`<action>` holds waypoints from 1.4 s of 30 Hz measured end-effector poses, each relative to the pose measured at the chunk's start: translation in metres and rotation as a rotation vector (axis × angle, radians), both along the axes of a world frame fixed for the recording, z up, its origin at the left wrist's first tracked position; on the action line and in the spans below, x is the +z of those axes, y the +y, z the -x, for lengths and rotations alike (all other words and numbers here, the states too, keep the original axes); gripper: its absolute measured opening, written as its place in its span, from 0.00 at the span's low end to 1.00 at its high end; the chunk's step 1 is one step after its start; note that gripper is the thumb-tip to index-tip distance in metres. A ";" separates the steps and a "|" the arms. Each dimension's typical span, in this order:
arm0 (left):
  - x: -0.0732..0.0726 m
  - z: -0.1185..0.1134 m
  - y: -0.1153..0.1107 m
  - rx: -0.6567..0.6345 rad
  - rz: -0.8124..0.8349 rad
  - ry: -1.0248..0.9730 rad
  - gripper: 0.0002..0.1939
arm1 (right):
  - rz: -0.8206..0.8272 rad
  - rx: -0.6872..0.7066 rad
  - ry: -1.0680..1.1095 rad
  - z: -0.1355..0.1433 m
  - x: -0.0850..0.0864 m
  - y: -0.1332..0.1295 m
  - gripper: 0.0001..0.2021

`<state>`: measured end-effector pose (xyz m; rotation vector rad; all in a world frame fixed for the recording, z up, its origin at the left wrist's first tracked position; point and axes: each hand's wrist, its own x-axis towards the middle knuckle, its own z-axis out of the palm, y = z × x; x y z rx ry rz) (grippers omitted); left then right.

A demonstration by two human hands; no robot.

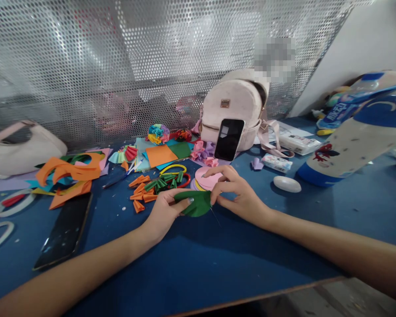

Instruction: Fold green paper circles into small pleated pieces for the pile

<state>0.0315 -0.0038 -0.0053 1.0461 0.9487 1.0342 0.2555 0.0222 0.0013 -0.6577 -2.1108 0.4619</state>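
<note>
A green paper piece (198, 204) with a rounded lower edge is held above the blue table (211, 273). My left hand (166, 211) pinches its left side, thumb on the front. At its right edge, the fingertips of my right hand (234, 193) are pressed together on the paper. A thin needle-like line (215, 217) slants down from those fingertips. Just behind the hands lie pink paper circles (207, 177) and scissors with yellow and red handles (173, 167). Folded orange pieces (139, 206) and green pieces (178, 177) are heaped left of the circles.
A dark phone (66, 231) lies at left near tape rings (28, 203) and orange scraps (69, 169). Behind stand a pale backpack (231, 103) and upright phone (229, 138). At right are a white oval object (287, 184) and a large bottle (346, 147).
</note>
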 end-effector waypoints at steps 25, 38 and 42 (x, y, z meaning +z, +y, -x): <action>0.005 0.002 -0.003 -0.010 -0.359 0.181 0.16 | 0.457 0.063 -0.077 0.005 0.001 -0.007 0.12; 0.000 -0.004 -0.005 -0.209 -0.362 0.285 0.26 | 0.399 -0.018 0.004 0.004 -0.004 -0.002 0.10; 0.002 -0.004 -0.007 -0.237 -0.276 0.172 0.22 | 0.394 -0.002 0.004 0.004 -0.004 -0.004 0.07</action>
